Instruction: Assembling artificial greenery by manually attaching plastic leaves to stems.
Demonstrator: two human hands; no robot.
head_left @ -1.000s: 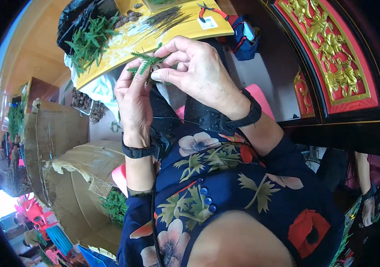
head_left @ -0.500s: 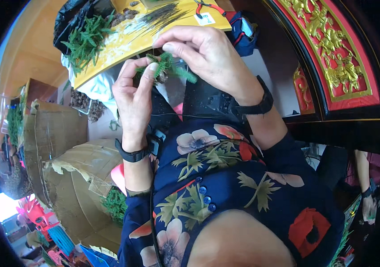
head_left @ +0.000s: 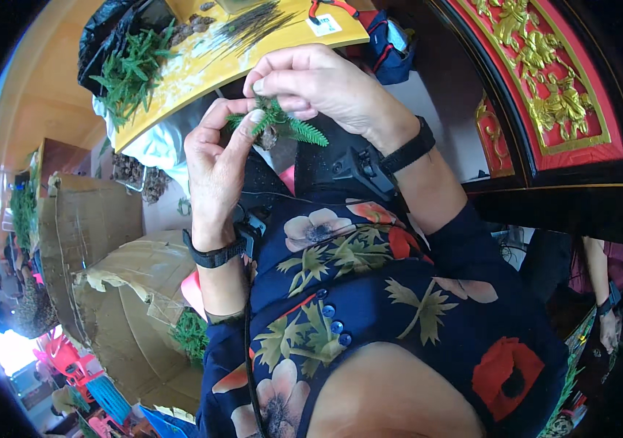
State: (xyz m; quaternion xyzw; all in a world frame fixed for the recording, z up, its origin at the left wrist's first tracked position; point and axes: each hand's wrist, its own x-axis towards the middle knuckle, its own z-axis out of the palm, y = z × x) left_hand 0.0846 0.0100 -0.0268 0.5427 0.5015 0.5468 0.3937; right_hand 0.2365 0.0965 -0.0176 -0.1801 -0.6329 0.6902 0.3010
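Note:
My left hand (head_left: 215, 157) pinches a green pine sprig (head_left: 304, 132) between thumb and forefinger, over my lap. A brown pine cone (head_left: 268, 137) hangs at the sprig's underside, partly covered by its needles. Just above the sprig, my right hand (head_left: 330, 91) is closed, thumb pressed to the forefinger at the sprig's upper end. What the right fingertips pinch is too small or hidden to name. Beyond both hands lies the yellow tabletop (head_left: 173, 95), with a bundle of thin dark wires (head_left: 257, 28) and red-handled pliers (head_left: 333, 6) on it.
More green sprigs (head_left: 132, 73) lie at the table's left corner by a black plastic bag (head_left: 103, 40). Loose pine cones (head_left: 193, 28) sit farther back. An open cardboard box (head_left: 118, 314) stands left of me. A carved red-and-gold panel (head_left: 538, 80) rises on the right; another person's hand (head_left: 608, 332) shows below it.
My right hand has shifted slightly left and down, its fingers curling closer against the sprig's top. The left hand still grips the sprig, which has turned a little. The view has shifted slightly.

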